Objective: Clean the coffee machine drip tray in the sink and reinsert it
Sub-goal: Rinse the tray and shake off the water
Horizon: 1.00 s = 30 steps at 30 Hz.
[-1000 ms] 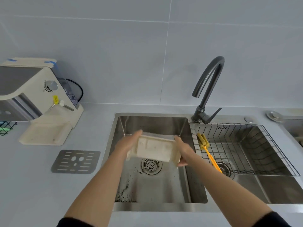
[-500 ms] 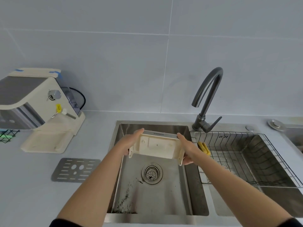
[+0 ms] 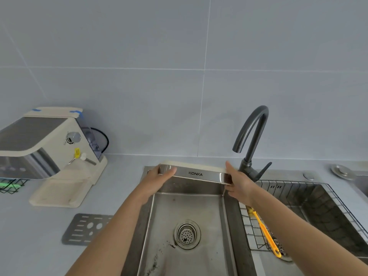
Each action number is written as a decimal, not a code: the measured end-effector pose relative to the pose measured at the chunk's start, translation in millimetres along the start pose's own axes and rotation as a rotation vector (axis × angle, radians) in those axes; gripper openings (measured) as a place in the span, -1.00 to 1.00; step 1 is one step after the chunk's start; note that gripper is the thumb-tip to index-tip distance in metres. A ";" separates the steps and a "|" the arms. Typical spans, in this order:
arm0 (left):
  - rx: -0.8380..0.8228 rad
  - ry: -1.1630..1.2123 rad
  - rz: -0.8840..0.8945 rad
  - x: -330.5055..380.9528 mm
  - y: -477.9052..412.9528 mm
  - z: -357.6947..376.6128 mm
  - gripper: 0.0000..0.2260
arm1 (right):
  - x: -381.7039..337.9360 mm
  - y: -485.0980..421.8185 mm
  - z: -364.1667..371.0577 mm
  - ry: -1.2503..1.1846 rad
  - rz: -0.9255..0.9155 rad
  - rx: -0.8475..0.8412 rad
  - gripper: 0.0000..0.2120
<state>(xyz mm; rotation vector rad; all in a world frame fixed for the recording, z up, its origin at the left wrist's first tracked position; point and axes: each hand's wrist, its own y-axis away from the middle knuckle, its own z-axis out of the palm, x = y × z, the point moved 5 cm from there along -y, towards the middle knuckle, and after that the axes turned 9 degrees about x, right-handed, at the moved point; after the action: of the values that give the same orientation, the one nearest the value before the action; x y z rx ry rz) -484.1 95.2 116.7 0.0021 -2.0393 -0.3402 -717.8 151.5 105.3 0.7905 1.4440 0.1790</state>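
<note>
Drip tray (image 3: 196,173), steel front marked KONKA facing the viewer, is held level above the far edge of the left sink basin (image 3: 191,226). The left hand (image 3: 159,177) clasps its left end, the right hand (image 3: 238,182) its right end. Coffee machine (image 3: 49,148) stands far left on the counter (image 3: 119,176); faucet (image 3: 252,140) rises just right of the tray.

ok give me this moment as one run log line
phase: tray held over sink | left hand: grips drip tray left end | right hand: grips right end | tray: level | sink: dark specks near drain | grate: on counter
</note>
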 end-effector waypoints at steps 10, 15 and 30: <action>-0.106 0.063 0.118 -12.1 8.0 -5.9 -0.05 | 4.1 -5.1 0.6 -0.028 -0.249 -0.030 -0.60; -0.131 0.132 0.112 -21.8 12.9 -10.7 -0.02 | 12.8 6.0 10.3 0.005 -0.319 -0.117 -0.70; 0.056 0.265 0.056 -68.3 38.8 -63.5 -0.65 | 36.1 38.4 77.9 0.125 -0.374 -0.155 -0.64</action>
<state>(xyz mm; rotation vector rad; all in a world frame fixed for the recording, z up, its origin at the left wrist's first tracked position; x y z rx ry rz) -390.9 127.3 94.5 0.0238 -1.7820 -0.2340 -626.7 171.0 92.5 0.3788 1.6477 0.0528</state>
